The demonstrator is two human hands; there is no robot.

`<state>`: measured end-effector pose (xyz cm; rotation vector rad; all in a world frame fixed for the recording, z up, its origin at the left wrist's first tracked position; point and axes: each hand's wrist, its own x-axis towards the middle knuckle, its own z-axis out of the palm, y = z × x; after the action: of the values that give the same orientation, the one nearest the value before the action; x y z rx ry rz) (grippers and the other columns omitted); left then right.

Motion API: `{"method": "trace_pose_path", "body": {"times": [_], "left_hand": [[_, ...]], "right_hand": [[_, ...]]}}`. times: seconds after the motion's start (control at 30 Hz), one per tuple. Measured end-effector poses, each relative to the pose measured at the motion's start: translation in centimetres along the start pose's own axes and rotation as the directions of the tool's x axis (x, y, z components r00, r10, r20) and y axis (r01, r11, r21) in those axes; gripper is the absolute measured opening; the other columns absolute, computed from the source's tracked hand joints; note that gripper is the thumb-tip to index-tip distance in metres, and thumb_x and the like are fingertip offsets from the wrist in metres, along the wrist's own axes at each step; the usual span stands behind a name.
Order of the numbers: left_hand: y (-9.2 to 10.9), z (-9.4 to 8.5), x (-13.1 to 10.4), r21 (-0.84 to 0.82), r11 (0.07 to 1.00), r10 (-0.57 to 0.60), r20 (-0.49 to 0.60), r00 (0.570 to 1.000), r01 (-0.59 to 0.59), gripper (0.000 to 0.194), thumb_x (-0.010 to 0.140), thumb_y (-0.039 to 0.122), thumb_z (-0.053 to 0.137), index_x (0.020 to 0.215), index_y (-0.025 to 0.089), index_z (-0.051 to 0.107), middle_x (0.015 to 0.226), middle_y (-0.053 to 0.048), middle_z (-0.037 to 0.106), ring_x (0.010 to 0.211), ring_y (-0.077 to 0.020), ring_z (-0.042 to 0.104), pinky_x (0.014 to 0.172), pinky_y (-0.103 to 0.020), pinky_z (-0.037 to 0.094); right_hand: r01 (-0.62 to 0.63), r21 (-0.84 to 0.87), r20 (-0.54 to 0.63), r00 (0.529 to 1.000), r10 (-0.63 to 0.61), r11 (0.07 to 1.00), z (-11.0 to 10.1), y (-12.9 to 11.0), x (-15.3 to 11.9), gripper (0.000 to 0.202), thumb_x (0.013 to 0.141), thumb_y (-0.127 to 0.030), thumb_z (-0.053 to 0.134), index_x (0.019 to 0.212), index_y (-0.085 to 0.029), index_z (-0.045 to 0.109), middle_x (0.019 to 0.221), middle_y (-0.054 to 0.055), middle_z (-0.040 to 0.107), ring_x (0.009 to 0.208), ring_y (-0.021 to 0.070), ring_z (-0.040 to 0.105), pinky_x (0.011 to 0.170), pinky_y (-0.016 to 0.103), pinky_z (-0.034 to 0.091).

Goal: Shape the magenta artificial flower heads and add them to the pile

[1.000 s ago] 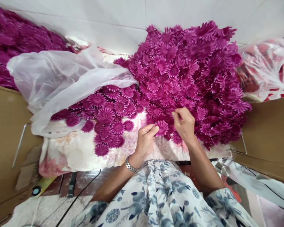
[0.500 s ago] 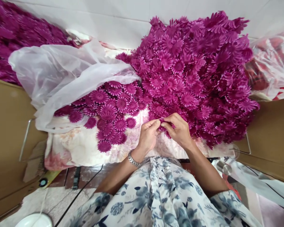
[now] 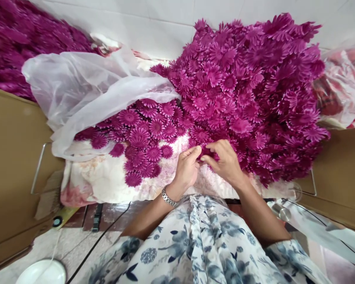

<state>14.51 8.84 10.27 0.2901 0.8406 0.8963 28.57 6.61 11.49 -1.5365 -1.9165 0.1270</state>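
A purple artificial flower piece (image 3: 205, 151) lies between my two hands, at the lower edge of a big heap of purple flowers (image 3: 239, 94). My left hand (image 3: 188, 165), with a metal watch at the wrist, is closed on the piece, thumb against the fingers. My right hand (image 3: 224, 161) has its thumb and forefinger on the right side of the same piece; its other fingers are curled. Left of my hands, smaller layers of purple flowers (image 3: 140, 144) lie on the pale floral cloth (image 3: 106, 177). The exact edges of the held piece are partly hidden by my fingers.
A translucent white plastic sheet (image 3: 85, 90) covers part of the left flowers. Cardboard boxes (image 3: 14, 157) (image 3: 343, 169) stand on both sides. Another purple heap (image 3: 41, 39) is at upper left, a plastic-wrapped red bundle (image 3: 343, 86) at right. A white round object (image 3: 43, 272) is at lower left.
The view has shifted slightly, so the surroundings sit a little further right. My right thumb and forefinger are a bit further apart around the flower piece; my left hand keeps its grip.
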Motion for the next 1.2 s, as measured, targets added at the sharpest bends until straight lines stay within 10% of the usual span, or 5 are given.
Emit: {"method": "trace_pose_path", "body": {"times": [0.23, 0.4, 0.67, 0.97, 1.2], "left_hand": [[-0.4, -0.1, -0.6, 0.109, 0.994, 0.009, -0.004, 1.000, -0.008, 0.018, 0.056, 0.025, 0.079, 0.067, 0.014, 0.070, 0.059, 0.002, 0.062, 0.053, -0.0059, 0.051, 0.050, -0.017, 0.040], [-0.2, -0.5, -0.3, 0.090, 0.996, 0.005, 0.000, 1.000, -0.005, 0.021, 0.058, 0.029, 0.078, 0.067, 0.013, 0.069, 0.062, 0.000, 0.064, 0.057, -0.0087, 0.055, 0.056, -0.021, 0.044], [0.1, 0.6, -0.2, 0.045, 0.999, -0.016, -0.011, 1.000, 0.016, 0.021, 0.060, 0.029, 0.078, 0.066, 0.013, 0.065, 0.062, 0.002, 0.058, 0.057, -0.0067, 0.052, 0.053, -0.018, 0.042], [0.1, 0.8, -0.3, 0.121, 0.989, 0.087, -0.005, 0.996, -0.086, 0.030, 0.058, 0.033, 0.079, 0.054, 0.012, 0.057, 0.052, 0.005, 0.044, 0.050, -0.0042, 0.036, 0.046, -0.017, 0.030], [0.6, 0.3, 0.3, 0.107, 0.992, 0.073, -0.038, 0.997, -0.069, 0.027, 0.059, 0.035, 0.079, 0.063, 0.014, 0.062, 0.054, 0.005, 0.046, 0.046, -0.0046, 0.035, 0.044, -0.018, 0.028]], "right_hand": [[-0.130, 0.177, -0.041, 0.989, 0.139, 0.976, 0.7, -0.2, -0.2, 0.012, 0.084, -0.022, 0.056, 0.072, -0.019, 0.055, 0.064, 0.000, 0.055, 0.062, 0.0130, 0.051, 0.060, 0.027, 0.042], [-0.309, -0.240, -0.343, 0.914, 0.217, 0.920, -2.3, 3.6, 0.7, 0.015, 0.083, -0.029, 0.057, 0.092, -0.018, 0.062, 0.089, 0.008, 0.061, 0.088, 0.0219, 0.054, 0.079, 0.038, 0.041], [-0.078, 0.088, 0.010, 0.997, 0.077, 0.993, -0.3, -0.6, -0.1, 0.012, 0.082, -0.029, 0.061, 0.084, -0.018, 0.059, 0.068, 0.001, 0.056, 0.067, 0.0151, 0.051, 0.063, 0.029, 0.043], [-0.238, 0.188, -0.077, 0.964, 0.256, 0.953, 0.1, -0.5, 0.0, 0.010, 0.083, -0.018, 0.053, 0.073, -0.019, 0.055, 0.066, 0.000, 0.056, 0.063, 0.0129, 0.052, 0.060, 0.027, 0.043], [-0.363, -0.292, -0.348, 0.902, 0.255, 0.885, -2.6, 3.5, 0.0, 0.020, 0.081, -0.031, 0.058, 0.096, -0.019, 0.062, 0.103, 0.010, 0.060, 0.098, 0.0236, 0.053, 0.086, 0.041, 0.040]]}}
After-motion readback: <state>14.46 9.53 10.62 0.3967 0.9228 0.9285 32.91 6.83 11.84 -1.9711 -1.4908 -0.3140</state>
